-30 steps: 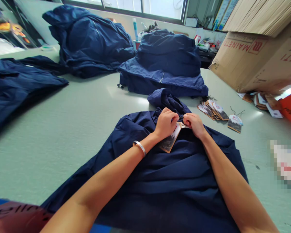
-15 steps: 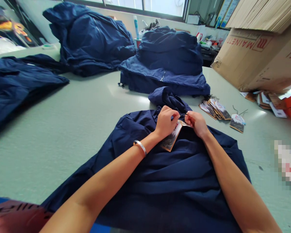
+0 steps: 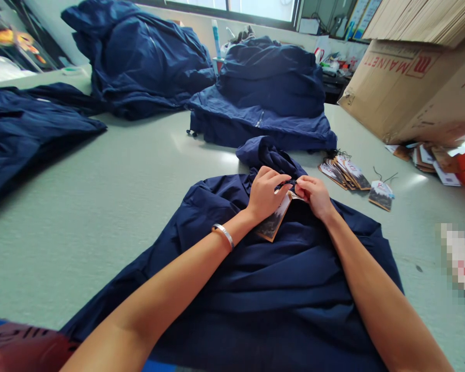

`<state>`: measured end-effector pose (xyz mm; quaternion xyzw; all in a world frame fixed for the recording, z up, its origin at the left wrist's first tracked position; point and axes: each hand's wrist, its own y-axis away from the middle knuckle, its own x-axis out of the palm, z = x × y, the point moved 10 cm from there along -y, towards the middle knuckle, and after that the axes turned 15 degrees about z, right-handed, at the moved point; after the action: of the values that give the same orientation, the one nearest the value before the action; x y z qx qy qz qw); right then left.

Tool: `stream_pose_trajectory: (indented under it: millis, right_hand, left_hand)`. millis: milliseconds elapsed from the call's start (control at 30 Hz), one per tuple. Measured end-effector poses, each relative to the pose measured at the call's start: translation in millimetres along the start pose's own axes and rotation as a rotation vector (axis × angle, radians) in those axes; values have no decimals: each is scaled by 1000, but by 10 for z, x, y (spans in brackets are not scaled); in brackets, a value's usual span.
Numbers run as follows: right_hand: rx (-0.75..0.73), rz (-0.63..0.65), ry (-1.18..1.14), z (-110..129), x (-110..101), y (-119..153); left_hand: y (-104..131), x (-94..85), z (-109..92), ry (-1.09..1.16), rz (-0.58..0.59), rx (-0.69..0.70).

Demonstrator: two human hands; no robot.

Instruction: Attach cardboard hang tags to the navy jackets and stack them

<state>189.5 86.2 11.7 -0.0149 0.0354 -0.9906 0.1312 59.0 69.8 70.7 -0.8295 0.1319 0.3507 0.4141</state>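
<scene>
Dark garment (image 3: 271,279), lower centre of frame: I judge it light, soft, likely slippery, best held by its gathered upper part. My left hand (image 3: 268,188) and right hand (image 3: 314,195), near centre, are pinched on a thin dark cord (image 3: 290,182). Printed tag (image 3: 274,223), below my left hand: stiff-looking card, could crease; grip by edges.

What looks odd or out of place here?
One black-and-white paper tag lies apart from a fanned pile of similar tags, looking left out; the white-and-red shape at far right is blurred into squares, unrecognisable.
</scene>
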Motion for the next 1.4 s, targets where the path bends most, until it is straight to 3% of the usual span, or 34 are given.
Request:
stream_pose_trajectory:
  millis: [333, 667, 900, 1067, 1400]
  right_hand:
    - [-4, -53, 26, 58, 19, 24]
    - [-46, -117, -7, 56, -12, 32]
    - [11, -55, 85, 60, 21, 46]
    - [103, -59, 3, -82, 19, 27]
    - [11, -25, 37, 44, 96, 23]
  left_hand:
    - [-1, -22, -144, -93, 1, 105]
    - [-16, 28, -122, -88, 47, 67]
    - [-20, 20, -116, -15, 80, 72]
    - [-13, 48, -119, -12, 85, 66]
    - [-4, 63, -98, -27, 73, 64]
